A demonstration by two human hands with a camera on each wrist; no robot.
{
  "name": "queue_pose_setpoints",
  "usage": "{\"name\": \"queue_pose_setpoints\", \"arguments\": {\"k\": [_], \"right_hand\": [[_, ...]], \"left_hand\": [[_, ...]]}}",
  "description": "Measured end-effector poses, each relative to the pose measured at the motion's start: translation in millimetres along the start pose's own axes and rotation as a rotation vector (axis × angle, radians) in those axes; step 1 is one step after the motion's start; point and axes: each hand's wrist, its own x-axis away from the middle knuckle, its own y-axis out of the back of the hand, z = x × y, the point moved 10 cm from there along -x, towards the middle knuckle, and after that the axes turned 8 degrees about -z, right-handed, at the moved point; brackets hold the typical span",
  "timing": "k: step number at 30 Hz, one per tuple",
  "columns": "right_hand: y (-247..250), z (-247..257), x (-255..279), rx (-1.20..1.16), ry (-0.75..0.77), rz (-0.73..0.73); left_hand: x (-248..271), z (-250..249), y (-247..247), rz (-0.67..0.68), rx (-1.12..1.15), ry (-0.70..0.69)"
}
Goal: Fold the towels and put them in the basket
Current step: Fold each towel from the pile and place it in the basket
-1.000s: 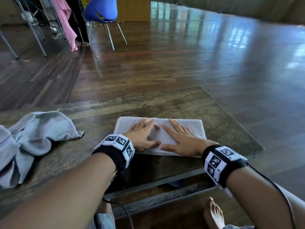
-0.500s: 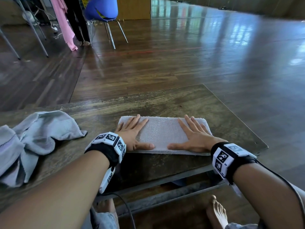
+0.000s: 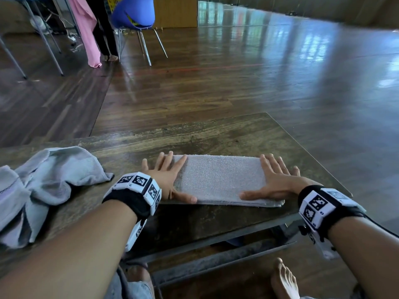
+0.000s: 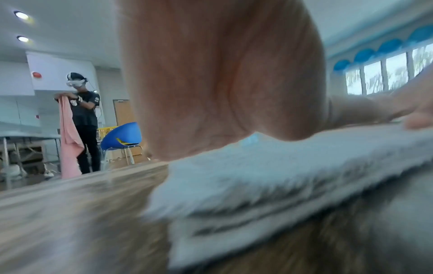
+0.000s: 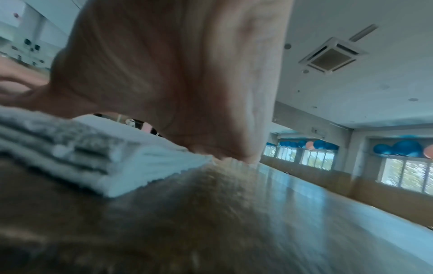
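On the bench (image 3: 216, 134), at about 5 o'clock of its top near the front edge, the folded towel (image 3: 220, 180) is lying flat with its long axis running from 9 to 3 o'clock, its stacked layers showing along the near side. Much is staying out of sight: both wrist views are blurring badly, the palm is filling most of each, and the towel's two short ends are lying under the hands, so their edges are hard to make out from the head view. A basket cannot be made out on the bench. The left hand (image 3: 166, 180) is pressing flat on the towel's 9 o'clock end, its grip spread apart with fingers straight and fanned, thumb lying along the near edge, clamping nothing. The right hand (image 3: 278, 182) is pressing likewise on the 3 o'clock end, fingers straight and apart, thumb pointing toward 9 o'clock on the towel's surface. At 9 o'clock of the bench, well apart from the folded towel, a crumpled towel (image 3: 43, 186) is lying in a heap, partly cut off by the left edge.
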Motion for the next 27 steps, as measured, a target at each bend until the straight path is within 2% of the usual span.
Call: {"name": "queue_pose_setpoints", "arguments": {"k": [2, 5, 8, 10, 14, 19, 21, 22, 24, 25, 27], "right_hand": [[11, 17, 1, 0.016, 0.074, -0.072], [20, 67, 3, 0.022, 0.275, -0.213], [-4, 104, 7, 0.001, 0.373, -0.147], [-22, 106, 8, -0.033, 0.360, -0.053], [-24, 87, 2, 0.016, 0.358, -0.043], [-10, 46, -7, 0.031, 0.182, -0.053], [-2, 42, -4, 0.019, 0.139, -0.099], [6, 45, -1, 0.022, 0.131, -0.168], [25, 61, 11, 0.050, 0.173, -0.343], [29, 73, 16, 0.037, 0.218, -0.385], [21, 95, 24, -0.051, 0.299, -0.309]], "left_hand": [[0, -22, 9, -0.019, 0.090, -0.047], [-6, -65, 15, -0.061, 0.130, -0.149], [-15, -89, 1, -0.048, -0.020, -0.197], [-20, -83, -3, -0.038, -0.083, -0.186], [-22, -54, 0, -0.052, -0.027, -0.165], [-17, 5, 0, -0.046, 0.011, -0.001], [-15, 13, 0, -0.043, 0.010, 0.030], [-15, 13, 0, -0.046, 0.011, 0.034], [-16, 12, -2, -0.057, 0.009, 0.035], [-17, 11, -2, -0.063, 0.006, 0.035], [-21, 11, -1, -0.076, 0.007, 0.044]]}}
